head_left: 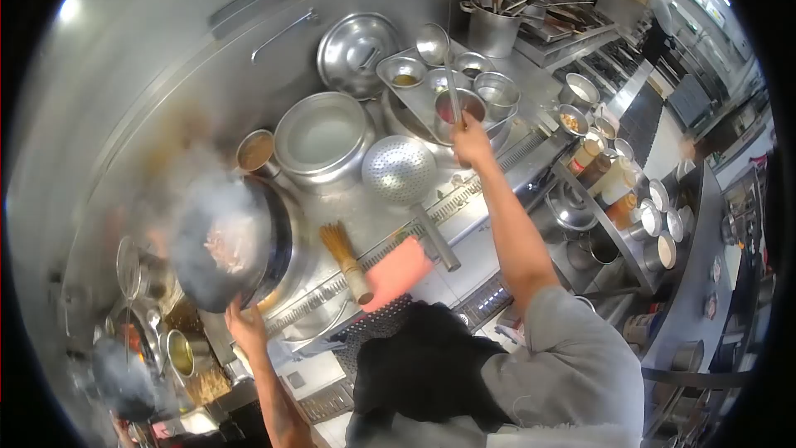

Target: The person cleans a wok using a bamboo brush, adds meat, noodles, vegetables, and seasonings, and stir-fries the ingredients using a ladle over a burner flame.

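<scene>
Head view shows your two hands well apart, each closed on its own item. Your left hand (246,328) grips the near edge of a dark wok (195,261); you cannot tell from here whether it has the rim or a handle. The wok is tilted at the left of the steel counter (323,203), with pale pieces of food (225,247) inside, partly blurred by steam (203,187). Your right hand (473,143) is clamped round the handle of a ladle (432,44), whose bowl points away from you, above the small metal bowls. Just beneath that hand is a pot with red contents (450,109). Between your hands lie a perforated skimmer (399,170), a bristle brush (337,242) and a pink cloth (400,272), the brush's handle end just beside the cloth. Behind them stands a wide metal pan (323,137), with a small pot of brown contents (257,152) to its left and a round lid (348,46) leaning at the back wall.
</scene>
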`<state>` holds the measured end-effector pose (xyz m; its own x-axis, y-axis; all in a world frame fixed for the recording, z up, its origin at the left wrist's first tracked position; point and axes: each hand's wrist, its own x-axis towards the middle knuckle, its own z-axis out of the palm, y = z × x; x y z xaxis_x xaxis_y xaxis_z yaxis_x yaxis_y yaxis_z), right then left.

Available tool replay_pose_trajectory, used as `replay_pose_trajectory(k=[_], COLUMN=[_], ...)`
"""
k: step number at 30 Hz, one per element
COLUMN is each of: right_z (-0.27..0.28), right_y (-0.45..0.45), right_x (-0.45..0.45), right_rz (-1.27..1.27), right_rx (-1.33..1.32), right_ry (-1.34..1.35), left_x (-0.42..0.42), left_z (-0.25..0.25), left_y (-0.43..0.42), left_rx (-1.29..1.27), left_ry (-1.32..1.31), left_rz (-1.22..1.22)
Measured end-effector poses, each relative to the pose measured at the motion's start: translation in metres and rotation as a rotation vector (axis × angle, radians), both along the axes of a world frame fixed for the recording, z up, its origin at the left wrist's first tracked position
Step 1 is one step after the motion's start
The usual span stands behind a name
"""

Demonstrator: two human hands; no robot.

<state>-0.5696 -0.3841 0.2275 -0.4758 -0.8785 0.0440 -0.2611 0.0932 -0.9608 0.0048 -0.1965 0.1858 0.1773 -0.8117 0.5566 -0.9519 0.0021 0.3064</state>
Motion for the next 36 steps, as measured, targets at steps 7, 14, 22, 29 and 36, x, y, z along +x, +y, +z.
replay_pose_trajectory(k=[7, 14, 22, 29, 36], right_z=[-0.048, -0.024, -0.013, 0.054, -0.122], right_y=[-0.112, -0.106, -0.093, 0.032, 0.131], right_x=[-0.093, -0.078, -0.089, 0.078, 0.296], right_rz=[0.0, 0.077, 0.154, 0.455, 0.863], right_rx=[0.082, 0.126, -0.009, 0.144, -0.259], right_ry=[0.359, -0.098, -1.156, -0.666, 0.444], left_x=[-0.019, -0.049, -0.033, 0.043, 0.062], left_z=[-0.052, -0.019, 0.0, -0.009, -0.049], left_y=[0.075, 0.08, 0.062, -0.02, -0.037], left_rx=[0.112, 0.162, 0.199, 0.171, 0.14], left_ry=[0.299, 0.471, 0.335, 0.139, 0.07], left_rz=[-0.069, 0.021, 0.031, -0.037, 0.082])
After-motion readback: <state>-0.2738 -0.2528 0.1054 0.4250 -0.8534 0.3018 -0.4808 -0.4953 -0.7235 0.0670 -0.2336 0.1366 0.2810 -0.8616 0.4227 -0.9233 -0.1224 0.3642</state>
